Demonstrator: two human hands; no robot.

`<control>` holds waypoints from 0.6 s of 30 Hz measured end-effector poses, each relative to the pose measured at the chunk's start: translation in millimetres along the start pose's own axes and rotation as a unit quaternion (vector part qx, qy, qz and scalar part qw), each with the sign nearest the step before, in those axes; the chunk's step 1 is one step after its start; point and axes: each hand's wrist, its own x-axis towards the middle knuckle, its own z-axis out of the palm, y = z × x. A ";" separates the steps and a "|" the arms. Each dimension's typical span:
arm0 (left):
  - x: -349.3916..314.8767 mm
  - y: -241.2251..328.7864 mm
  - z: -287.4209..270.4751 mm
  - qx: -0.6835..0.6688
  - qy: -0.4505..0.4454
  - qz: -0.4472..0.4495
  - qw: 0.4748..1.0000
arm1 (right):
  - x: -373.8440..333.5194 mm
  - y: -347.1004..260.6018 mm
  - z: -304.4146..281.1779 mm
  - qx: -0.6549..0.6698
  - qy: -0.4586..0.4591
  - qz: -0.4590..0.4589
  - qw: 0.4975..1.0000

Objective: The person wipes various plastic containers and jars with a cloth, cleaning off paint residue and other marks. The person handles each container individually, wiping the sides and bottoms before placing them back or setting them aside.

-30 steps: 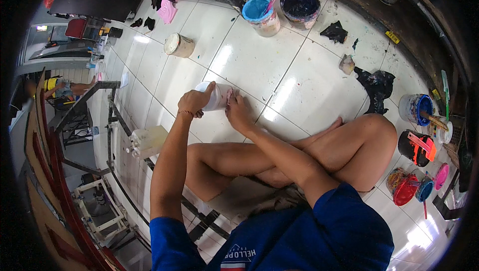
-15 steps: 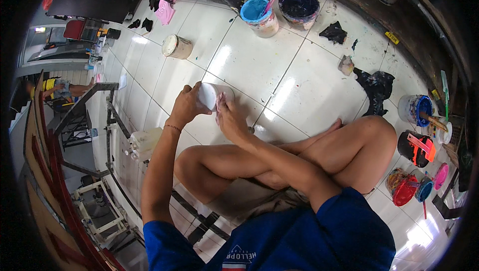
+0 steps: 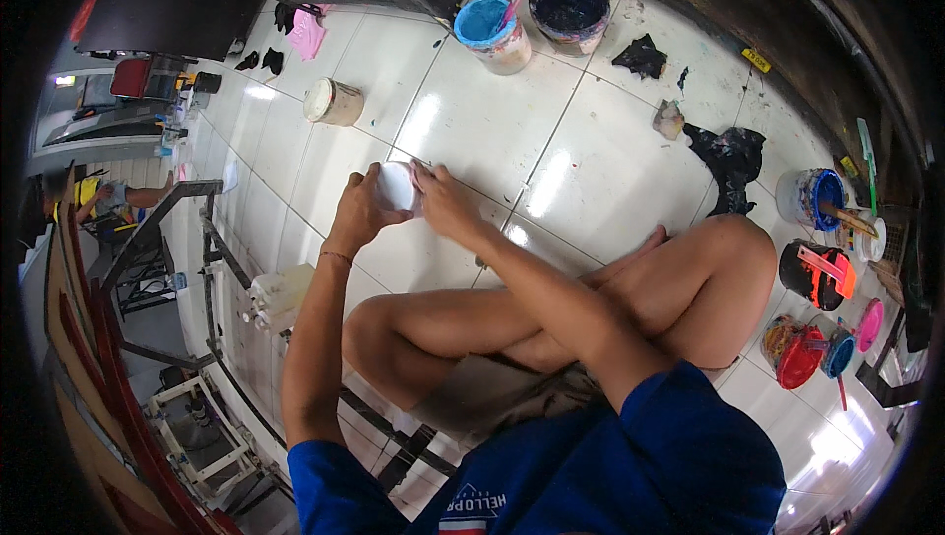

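Between my hands, just above the tiled floor in front of my crossed legs, is a white round tub (image 3: 396,187), tilted so one round end faces left and up. My left hand (image 3: 362,208) is closed round the left edge of that end, thumb below and fingers above. My right hand (image 3: 449,204) presses its fingers against the tub's right side. Whether a small rag lies under those fingers is too blurred to tell. Beyond my left hand a second tub, off-white and stained with a lid on (image 3: 333,102), sits on the floor.
Farther off stand a blue paint bucket (image 3: 492,35) and a dark paint bucket (image 3: 569,15). Black rags (image 3: 728,163) lie at right. Several paint pots, including a red one (image 3: 799,364), line the right side. A cream jerrycan (image 3: 281,297) stands by a metal frame at left.
The tub has turned, so its round end faces me more and its side shows less. My right hand has shifted up and left along it. The view has moved slightly.
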 end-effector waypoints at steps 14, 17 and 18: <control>1.1 -1.4 6.9 -0.014 0.017 0.040 0.999 | 30.2 23.6 -28.1 0.022 -0.140 -0.020 0.990; -0.6 -0.9 4.3 -0.019 0.005 0.023 1.000 | 11.4 26.8 -11.4 -0.050 -0.089 -0.040 0.994; -0.7 -4.7 7.8 -0.019 0.011 0.019 1.000 | 6.0 27.4 -8.9 -0.055 -0.100 -0.016 0.993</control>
